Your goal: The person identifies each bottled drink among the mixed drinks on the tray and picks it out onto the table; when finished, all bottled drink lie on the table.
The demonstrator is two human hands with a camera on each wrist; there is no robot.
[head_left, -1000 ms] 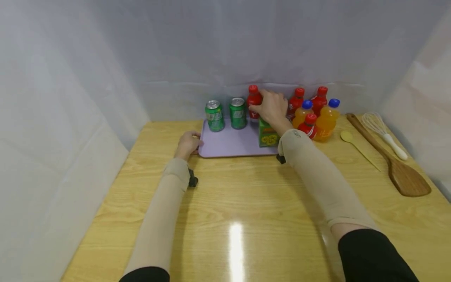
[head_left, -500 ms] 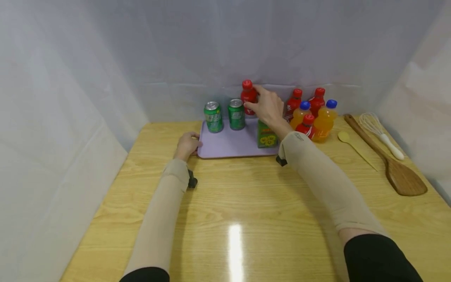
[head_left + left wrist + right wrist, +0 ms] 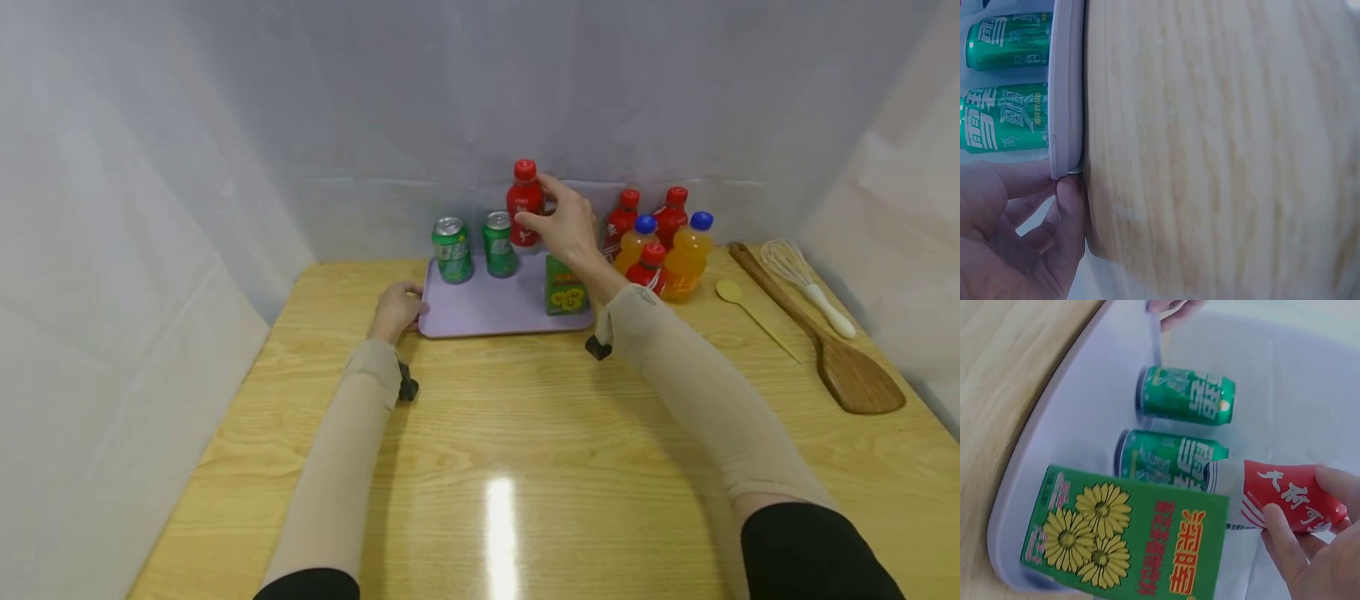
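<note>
My right hand point(image 3: 570, 229) grips a red-capped, red-labelled drink bottle point(image 3: 522, 196) by its upper part, thumb in front and fingers behind. The bottle is upright, raised over the back of the lilac tray point(image 3: 480, 315). At the tray's left front corner, my left hand point(image 3: 396, 312) pinches the rim; the left wrist view shows the thumb and fingers point(image 3: 1067, 215) at that corner. Two green soda cans point(image 3: 452, 254) point(image 3: 498, 250) stand on the tray's left half. A green drink carton with yellow flowers point(image 3: 1125, 531) stands at its right end, partly under the right wrist in the head view.
Right of the tray, red-capped bottles point(image 3: 621, 221) and blue-capped orange drink bottles point(image 3: 684, 262) stand close together. Beyond them lie a yellow spoon point(image 3: 730, 292), a wooden spatula point(image 3: 855, 375) and a whisk point(image 3: 813, 287). A white sheet point(image 3: 420, 108) hangs behind the table.
My right hand has lifted the red bottle and carried it slightly left, toward the cans. The left hand keeps its hold on the tray corner.
</note>
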